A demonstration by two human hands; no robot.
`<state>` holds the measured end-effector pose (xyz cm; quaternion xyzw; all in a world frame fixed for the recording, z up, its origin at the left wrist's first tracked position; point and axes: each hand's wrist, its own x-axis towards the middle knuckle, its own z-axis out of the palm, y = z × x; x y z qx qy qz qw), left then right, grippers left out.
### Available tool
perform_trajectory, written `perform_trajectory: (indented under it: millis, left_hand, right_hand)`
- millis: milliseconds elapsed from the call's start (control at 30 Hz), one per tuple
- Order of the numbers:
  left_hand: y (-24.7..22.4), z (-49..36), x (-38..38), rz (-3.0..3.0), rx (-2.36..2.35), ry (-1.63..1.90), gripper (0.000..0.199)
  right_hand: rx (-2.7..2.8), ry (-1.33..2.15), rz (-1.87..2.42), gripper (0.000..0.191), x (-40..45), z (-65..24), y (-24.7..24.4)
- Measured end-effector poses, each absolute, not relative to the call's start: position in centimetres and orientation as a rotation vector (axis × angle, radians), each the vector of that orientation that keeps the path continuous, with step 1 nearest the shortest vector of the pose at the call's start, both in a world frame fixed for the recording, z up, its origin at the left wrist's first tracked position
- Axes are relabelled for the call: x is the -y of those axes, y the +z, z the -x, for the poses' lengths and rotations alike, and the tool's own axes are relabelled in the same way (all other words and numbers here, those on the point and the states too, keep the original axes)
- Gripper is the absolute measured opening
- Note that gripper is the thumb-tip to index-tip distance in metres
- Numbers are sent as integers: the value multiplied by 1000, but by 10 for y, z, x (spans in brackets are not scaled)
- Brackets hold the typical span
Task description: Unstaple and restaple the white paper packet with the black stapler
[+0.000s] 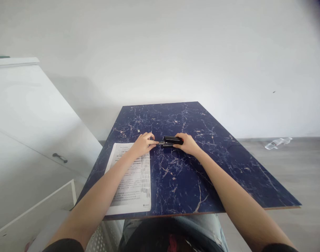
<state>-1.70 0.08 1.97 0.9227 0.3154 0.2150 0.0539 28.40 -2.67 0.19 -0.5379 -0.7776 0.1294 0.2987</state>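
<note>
A black stapler point(172, 140) lies across the middle of the blue table, with my right hand point(186, 142) wrapped around its right end. From its left end sticks out a thin metal part point(161, 142), which the fingertips of my left hand point(145, 144) pinch. Under my left wrist and forearm rests a stack of printed paper point(133, 189), partly covered by the arm. A small pale piece point(138, 131), too small to name, sits beyond my left hand.
The blue marbled table point(175, 189) has its front edge at my lap. To the left stands a white cabinet point(31, 115) with a dark handle point(60, 158). A clear plastic item point(278, 143) lies on the grey floor point(293, 171) by the white wall point(175, 52).
</note>
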Motion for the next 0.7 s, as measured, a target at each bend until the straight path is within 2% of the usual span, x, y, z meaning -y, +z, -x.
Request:
perform_trajectory:
  millis: [200, 400, 600, 700]
  left_hand:
    - [21, 21, -2, -2611, -1034, 741, 31]
    - [24, 18, 0, -2347, -1120, 828, 23]
    - [27, 8, 7, -1897, -1112, 776, 29]
    - [31, 1, 14, -1670, -1043, 711, 37]
  right_hand:
    - [2057, 390, 1440, 24, 28, -286, 4]
    - [2043, 439, 1491, 47, 27, -298, 8]
    - [1952, 533, 1665, 33, 25, -307, 8]
    - [1933, 557, 1657, 34, 25, -307, 8]
